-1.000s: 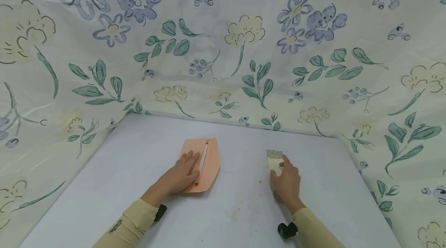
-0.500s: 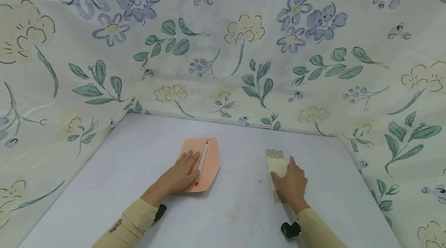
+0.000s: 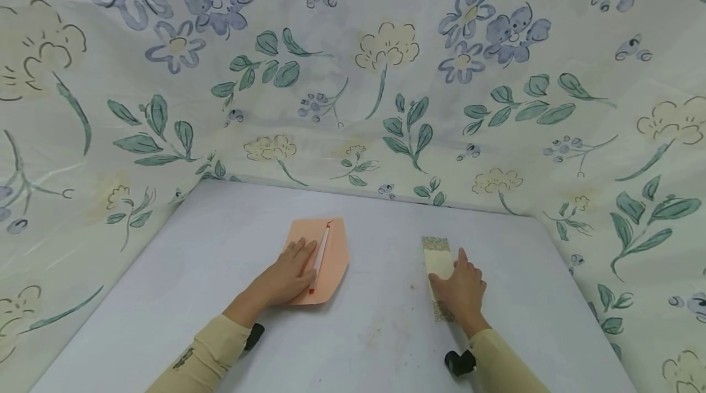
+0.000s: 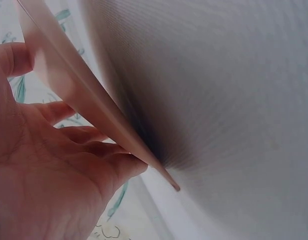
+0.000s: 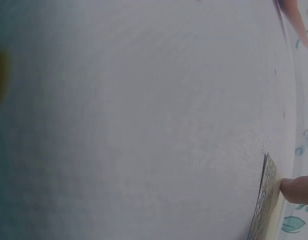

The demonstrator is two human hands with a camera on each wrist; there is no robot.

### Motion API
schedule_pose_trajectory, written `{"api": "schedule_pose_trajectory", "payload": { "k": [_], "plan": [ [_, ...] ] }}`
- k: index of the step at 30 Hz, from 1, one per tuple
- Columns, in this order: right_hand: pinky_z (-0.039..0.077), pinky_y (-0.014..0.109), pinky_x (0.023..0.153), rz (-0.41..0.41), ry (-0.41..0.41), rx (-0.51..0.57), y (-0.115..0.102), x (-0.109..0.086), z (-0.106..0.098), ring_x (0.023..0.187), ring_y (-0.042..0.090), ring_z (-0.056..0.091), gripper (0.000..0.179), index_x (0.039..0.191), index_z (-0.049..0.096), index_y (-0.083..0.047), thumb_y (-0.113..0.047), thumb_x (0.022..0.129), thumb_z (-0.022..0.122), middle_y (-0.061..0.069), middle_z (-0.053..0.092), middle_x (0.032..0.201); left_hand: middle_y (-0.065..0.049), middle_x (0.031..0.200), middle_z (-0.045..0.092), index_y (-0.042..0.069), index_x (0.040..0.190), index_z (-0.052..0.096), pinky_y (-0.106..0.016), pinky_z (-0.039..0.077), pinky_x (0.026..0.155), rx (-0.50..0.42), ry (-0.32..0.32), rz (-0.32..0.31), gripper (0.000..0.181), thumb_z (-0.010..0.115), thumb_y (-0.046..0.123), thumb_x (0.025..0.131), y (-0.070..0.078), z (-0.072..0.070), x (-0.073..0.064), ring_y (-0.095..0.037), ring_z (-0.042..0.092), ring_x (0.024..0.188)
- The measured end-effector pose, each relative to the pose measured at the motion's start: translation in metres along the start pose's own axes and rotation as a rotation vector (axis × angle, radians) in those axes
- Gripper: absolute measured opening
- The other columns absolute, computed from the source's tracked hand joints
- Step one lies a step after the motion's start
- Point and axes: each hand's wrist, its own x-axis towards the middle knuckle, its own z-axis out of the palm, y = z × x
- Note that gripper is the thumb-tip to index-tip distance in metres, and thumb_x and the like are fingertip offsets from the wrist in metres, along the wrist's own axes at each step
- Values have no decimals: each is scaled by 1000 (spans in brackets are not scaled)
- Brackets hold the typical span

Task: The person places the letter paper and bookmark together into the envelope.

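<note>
Resting on the peach envelope, your left hand has its fingers extended; your right hand touches the pale-banded bundle with its thumb, fingers apart. The envelope lies left, the bundle right, well apart on the white worktop. Floral sheeting rises beyond the worktop's far edge.

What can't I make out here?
Head view: part of the envelope, under the left hand.
Head view: part of the pale strip, behind the right hand.
Head view: part of a black object, behind the left sleeve.
Right wrist view: most of the right hand, past the right edge.
Right wrist view: a yellow patch, too blurred to name.
</note>
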Motion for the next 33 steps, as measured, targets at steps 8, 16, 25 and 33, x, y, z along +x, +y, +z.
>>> {"api": "schedule_pose_trajectory", "payload": {
  "k": [8, 16, 25, 33],
  "plan": [
    [34, 69, 101, -10, 15, 11, -1, 0, 0, 122, 54, 49, 90, 153, 30, 10, -29, 87, 76, 32, 57, 132, -26, 165, 18, 3, 160, 27, -60, 17, 121, 1, 2, 3, 68, 50, 29, 102, -2, 1, 0, -46, 12, 153],
    [37, 68, 99, -23, 24, 11, -1, 1, 1, 120, 54, 52, 87, 152, 34, 8, -28, 86, 77, 34, 56, 132, -27, 165, 18, 2, 160, 27, -60, 17, 122, -2, 2, 13, 68, 50, 28, 101, -1, 0, 0, -47, 12, 152],
    [40, 63, 94, -65, 34, 16, 1, 2, 0, 114, 52, 52, 77, 146, 46, 8, -27, 86, 78, 38, 55, 131, -28, 165, 19, 2, 160, 27, -60, 17, 121, 3, 4, 17, 68, 50, 27, 101, -1, 0, 0, -47, 13, 152],
    [41, 61, 96, -25, -14, 40, 3, 4, 0, 121, 51, 47, 73, 145, 49, 6, -30, 87, 75, 39, 50, 134, -27, 165, 18, 4, 160, 27, -60, 17, 121, 19, 1, -4, 68, 51, 28, 101, -1, 0, 0, -47, 13, 152]
  ]
}}
